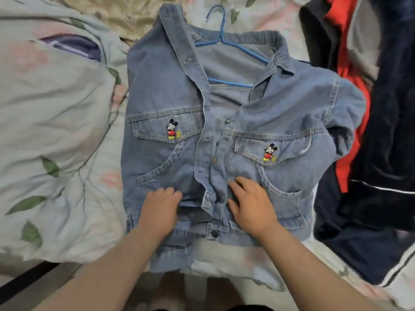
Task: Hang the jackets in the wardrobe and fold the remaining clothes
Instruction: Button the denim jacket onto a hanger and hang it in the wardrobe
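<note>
the denim jacket [170,90] lies flat on the bed [56,122] with a blue hanger [226,44] inside - the left hand [160,208] and right hand [252,204] both pinch its front edges near the bottom.

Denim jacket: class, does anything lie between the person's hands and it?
Nothing visible does. The left hand and right hand both rest directly on the lower front of the denim jacket, beside its button placket.
</note>
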`<action>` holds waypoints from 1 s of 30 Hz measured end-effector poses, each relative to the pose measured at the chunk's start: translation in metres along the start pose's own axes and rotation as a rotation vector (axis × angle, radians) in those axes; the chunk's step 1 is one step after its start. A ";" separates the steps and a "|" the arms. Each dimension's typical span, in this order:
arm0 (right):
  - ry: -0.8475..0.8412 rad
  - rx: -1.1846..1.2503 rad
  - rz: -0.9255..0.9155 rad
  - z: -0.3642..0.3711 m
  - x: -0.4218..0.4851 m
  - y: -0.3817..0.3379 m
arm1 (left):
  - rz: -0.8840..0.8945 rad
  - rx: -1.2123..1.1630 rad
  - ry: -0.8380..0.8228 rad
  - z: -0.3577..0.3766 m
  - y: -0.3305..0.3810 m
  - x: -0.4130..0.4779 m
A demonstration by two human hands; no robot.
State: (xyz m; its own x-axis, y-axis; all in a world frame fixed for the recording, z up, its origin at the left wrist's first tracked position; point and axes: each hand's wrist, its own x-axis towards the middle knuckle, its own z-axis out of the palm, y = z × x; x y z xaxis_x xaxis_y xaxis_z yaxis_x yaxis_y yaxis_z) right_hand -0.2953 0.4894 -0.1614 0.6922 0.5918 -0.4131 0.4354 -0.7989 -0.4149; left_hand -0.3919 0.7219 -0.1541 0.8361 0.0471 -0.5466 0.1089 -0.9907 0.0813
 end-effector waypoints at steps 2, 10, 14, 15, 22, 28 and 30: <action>-0.003 -0.138 0.015 -0.001 -0.008 0.010 | 0.031 0.041 -0.074 -0.005 -0.019 0.002; -0.052 -0.148 0.173 -0.004 -0.011 -0.022 | -0.004 0.168 -0.509 -0.018 -0.069 -0.024; -0.018 0.049 -0.101 -0.003 -0.018 -0.051 | -0.046 -0.439 -0.296 -0.023 -0.033 -0.017; -0.048 0.041 -0.087 -0.002 -0.020 -0.050 | -0.067 -0.609 -0.255 -0.023 -0.020 -0.015; 0.101 0.885 0.561 -0.010 -0.028 -0.025 | -0.302 -1.105 -0.004 -0.007 0.032 -0.003; -0.259 0.312 0.192 -0.008 -0.026 -0.027 | -0.040 -0.803 -0.083 0.000 0.047 0.002; -0.268 0.114 0.172 -0.005 -0.018 -0.031 | -0.108 -0.803 -0.092 0.004 0.042 -0.001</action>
State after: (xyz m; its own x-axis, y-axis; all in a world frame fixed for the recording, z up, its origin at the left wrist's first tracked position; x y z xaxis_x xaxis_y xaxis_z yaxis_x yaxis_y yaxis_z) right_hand -0.3188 0.5030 -0.1372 0.5676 0.4687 -0.6769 0.2476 -0.8813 -0.4026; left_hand -0.3904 0.6793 -0.1529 0.7553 0.0918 -0.6489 0.5679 -0.5858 0.5781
